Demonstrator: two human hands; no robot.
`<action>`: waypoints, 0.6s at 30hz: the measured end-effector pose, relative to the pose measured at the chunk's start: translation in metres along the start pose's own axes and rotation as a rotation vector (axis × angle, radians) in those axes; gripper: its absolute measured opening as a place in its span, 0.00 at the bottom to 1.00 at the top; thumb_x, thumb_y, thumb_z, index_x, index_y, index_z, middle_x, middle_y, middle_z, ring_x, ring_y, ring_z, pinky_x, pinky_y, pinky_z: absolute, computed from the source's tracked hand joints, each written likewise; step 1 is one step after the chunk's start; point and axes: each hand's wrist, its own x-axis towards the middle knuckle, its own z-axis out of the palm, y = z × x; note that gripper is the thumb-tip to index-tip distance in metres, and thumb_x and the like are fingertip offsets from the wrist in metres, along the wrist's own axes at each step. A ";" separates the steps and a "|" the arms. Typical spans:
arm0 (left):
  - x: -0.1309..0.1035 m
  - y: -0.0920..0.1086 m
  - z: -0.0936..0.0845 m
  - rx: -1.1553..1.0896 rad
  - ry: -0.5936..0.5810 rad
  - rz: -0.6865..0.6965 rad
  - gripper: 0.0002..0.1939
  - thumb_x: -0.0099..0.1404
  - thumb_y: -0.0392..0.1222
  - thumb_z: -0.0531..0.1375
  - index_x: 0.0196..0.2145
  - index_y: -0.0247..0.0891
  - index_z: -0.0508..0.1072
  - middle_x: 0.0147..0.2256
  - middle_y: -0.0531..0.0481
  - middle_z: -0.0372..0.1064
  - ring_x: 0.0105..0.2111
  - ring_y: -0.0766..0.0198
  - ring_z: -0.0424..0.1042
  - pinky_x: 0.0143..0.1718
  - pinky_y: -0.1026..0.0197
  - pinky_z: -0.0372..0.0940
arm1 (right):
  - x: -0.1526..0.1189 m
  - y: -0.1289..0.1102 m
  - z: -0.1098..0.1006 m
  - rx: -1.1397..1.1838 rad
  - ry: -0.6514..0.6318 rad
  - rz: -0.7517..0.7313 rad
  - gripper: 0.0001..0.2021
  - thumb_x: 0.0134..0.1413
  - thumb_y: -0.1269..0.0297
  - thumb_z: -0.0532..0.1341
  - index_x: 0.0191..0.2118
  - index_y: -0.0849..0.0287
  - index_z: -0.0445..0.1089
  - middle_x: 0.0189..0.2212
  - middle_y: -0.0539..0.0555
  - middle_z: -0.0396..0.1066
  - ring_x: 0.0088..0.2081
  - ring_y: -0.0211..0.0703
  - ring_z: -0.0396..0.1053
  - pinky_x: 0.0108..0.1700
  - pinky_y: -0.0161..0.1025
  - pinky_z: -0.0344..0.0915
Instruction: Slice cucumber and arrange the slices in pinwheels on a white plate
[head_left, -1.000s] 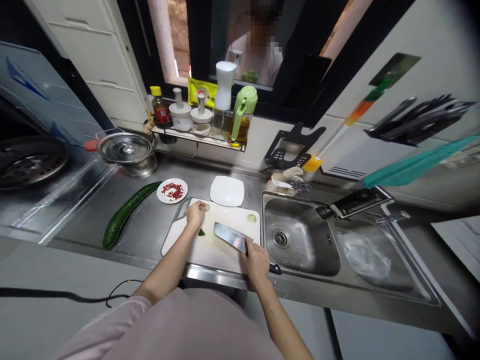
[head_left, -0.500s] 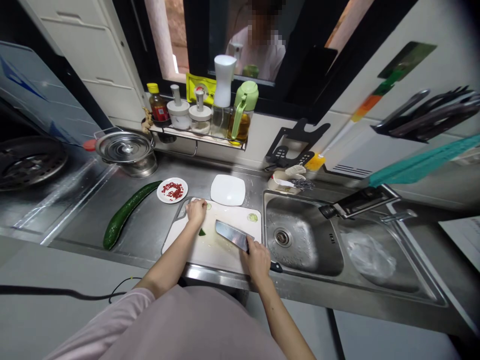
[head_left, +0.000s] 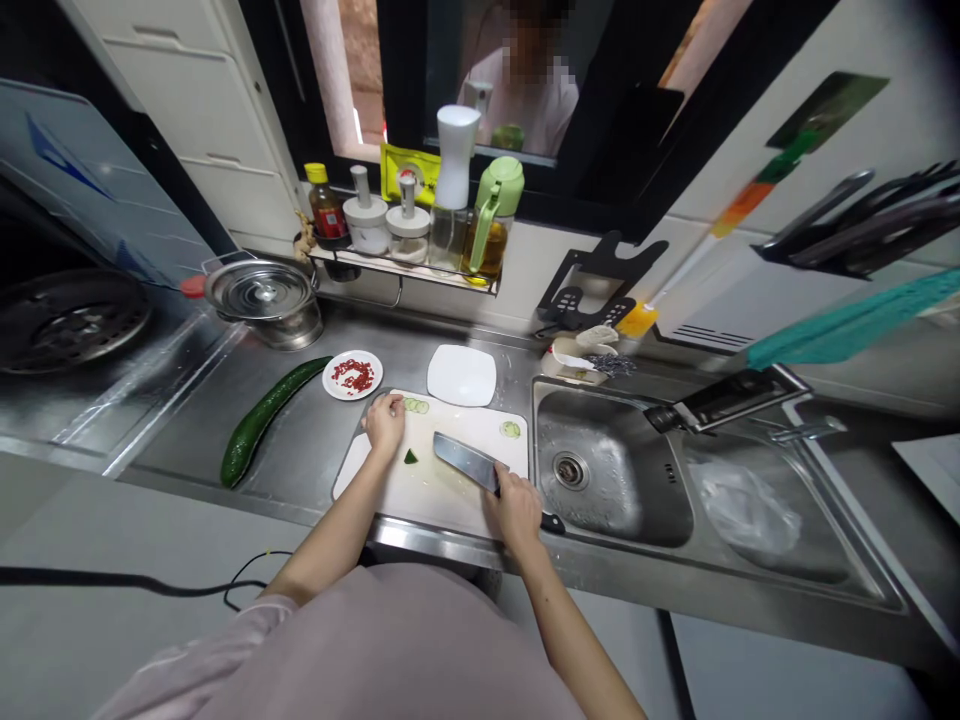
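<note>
While our right hand (head_left: 519, 510) has hardly moved, our left hand (head_left: 384, 425) has slid a little toward the left end of the chopping board (head_left: 442, 505); that shift has uncovered more of a short row of pale green slices (head_left: 415, 405) near the far edge, where only 1 slice showed beside the fingertips half a second ago; so the row now lies in plainer view, just to the right of those fingers.

Our left hand is partly curled, its fingers gathered at the board's upper left corner; we cannot tell whether a slice is pinched in them. Our right hand is closed around the knife (head_left: 466, 463), with its broad blade angled up and left over the middle of the board; a black handle end (head_left: 553, 523) shows past the hand, and seems to belong to the same knife; the blade is apart from the row.

Between our 2 hands lies 1 small dark green piece (head_left: 411, 456); a small pile of slices (head_left: 511, 429) rests near the board's upper right corner. Beyond the board we see a white squarish plate (head_left: 461, 375); to the left are a round dish (head_left: 330, 384) of chopped red bits (head_left: 352, 376) and 1 long green cucumber (head_left: 262, 425); the sink (head_left: 622, 440) is just beside the board's right edge.
</note>
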 end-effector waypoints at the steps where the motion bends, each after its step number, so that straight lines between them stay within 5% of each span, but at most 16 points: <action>1: -0.005 -0.003 -0.002 -0.026 0.022 -0.005 0.14 0.64 0.42 0.54 0.43 0.43 0.76 0.41 0.45 0.73 0.45 0.53 0.70 0.49 0.51 0.59 | 0.001 -0.001 0.000 -0.003 -0.004 -0.003 0.22 0.57 0.63 0.59 0.58 0.58 0.64 0.42 0.57 0.74 0.45 0.46 0.69 0.46 0.38 0.57; 7: -0.046 -0.021 -0.014 -0.173 0.076 0.066 0.14 0.66 0.44 0.52 0.44 0.39 0.73 0.41 0.45 0.72 0.39 0.59 0.70 0.46 0.58 0.63 | 0.001 -0.013 -0.008 0.030 -0.044 -0.013 0.21 0.59 0.62 0.58 0.58 0.56 0.64 0.45 0.57 0.74 0.47 0.45 0.70 0.46 0.37 0.57; 12: -0.082 -0.041 -0.014 -0.183 0.015 0.217 0.11 0.66 0.44 0.53 0.39 0.39 0.73 0.39 0.45 0.73 0.42 0.59 0.70 0.48 0.58 0.63 | -0.002 -0.026 -0.010 0.103 -0.151 -0.012 0.17 0.68 0.58 0.46 0.55 0.54 0.65 0.41 0.57 0.76 0.42 0.44 0.73 0.41 0.36 0.58; 18: -0.096 -0.055 -0.009 -0.148 -0.048 0.310 0.11 0.66 0.45 0.55 0.39 0.40 0.75 0.40 0.46 0.75 0.43 0.58 0.70 0.50 0.56 0.62 | -0.008 -0.047 -0.016 0.101 -0.235 -0.111 0.19 0.70 0.58 0.41 0.50 0.58 0.66 0.38 0.59 0.76 0.41 0.46 0.74 0.39 0.37 0.59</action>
